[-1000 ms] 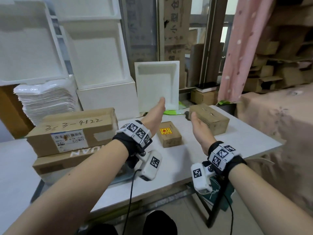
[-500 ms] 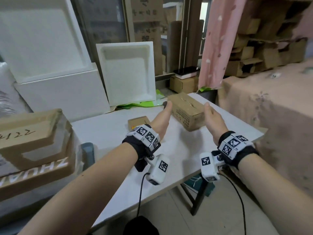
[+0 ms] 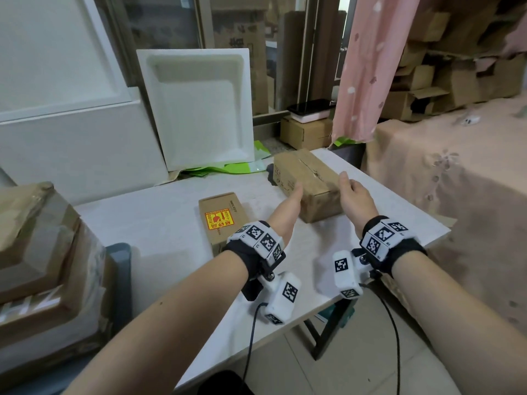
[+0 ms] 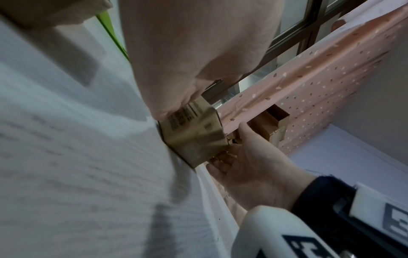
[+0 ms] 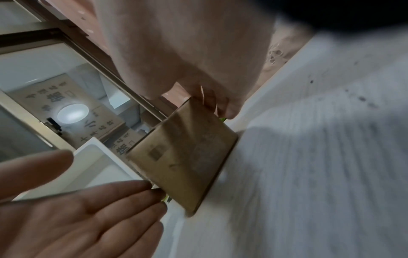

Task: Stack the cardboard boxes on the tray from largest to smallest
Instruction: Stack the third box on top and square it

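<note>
Both hands, left hand and right hand, flat-fingered, flank the medium box on the counter — best squeezed evenly before lifting

Your left hand hid part of the box's near-left side, so contact there could not be told. The stacked boxes ran off the left edge, and the tray under them was mostly covered. Both wrist views were blurred; the box label was unreadable.
</note>
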`<move>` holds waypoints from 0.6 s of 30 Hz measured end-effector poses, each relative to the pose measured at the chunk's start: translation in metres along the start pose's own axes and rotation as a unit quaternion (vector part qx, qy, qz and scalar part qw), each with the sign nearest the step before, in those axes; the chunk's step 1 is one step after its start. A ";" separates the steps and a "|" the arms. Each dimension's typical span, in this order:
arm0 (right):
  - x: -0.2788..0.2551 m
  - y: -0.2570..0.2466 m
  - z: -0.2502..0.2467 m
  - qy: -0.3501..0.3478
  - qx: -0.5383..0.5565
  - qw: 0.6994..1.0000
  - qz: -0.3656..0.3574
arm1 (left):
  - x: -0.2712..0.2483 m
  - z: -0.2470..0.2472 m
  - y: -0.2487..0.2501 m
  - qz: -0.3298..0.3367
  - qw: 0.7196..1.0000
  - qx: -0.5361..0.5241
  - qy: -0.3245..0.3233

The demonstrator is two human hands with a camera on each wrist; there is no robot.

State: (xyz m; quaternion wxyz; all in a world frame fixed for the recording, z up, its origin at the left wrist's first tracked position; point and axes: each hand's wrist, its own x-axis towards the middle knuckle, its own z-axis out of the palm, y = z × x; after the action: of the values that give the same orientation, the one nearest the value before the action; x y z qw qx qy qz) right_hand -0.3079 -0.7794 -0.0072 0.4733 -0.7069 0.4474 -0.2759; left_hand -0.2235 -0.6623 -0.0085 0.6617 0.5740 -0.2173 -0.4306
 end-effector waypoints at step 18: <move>-0.052 -0.032 0.016 0.013 0.064 0.996 -0.062 | -0.043 -0.018 0.038 0.059 0.997 0.044 0.007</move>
State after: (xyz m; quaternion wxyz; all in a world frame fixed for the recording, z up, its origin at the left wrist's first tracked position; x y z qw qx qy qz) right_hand -0.3063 -0.7219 0.0178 0.4933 -0.6978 0.3909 -0.3419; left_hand -0.2200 -0.6183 0.0321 0.6616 0.5914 -0.2647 -0.3773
